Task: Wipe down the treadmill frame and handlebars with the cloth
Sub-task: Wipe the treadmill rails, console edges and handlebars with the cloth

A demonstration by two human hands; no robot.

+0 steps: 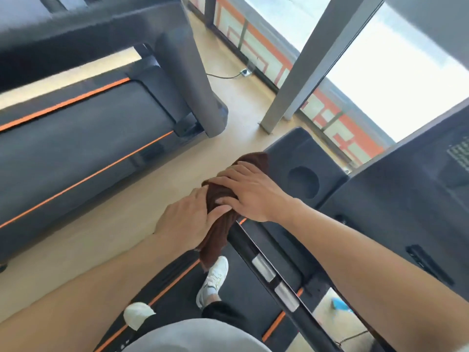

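Pale wooden flooring lay beneath. Both the left hand [187,219] and right hand [250,193] clutched a brown cloth [219,235] at frame centre, draped over the black handlebar [264,270], which ran toward lower right.

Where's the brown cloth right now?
In the head view, centre frame, the cloth is draped over the upper end of the handlebar, held by the left hand and right hand.
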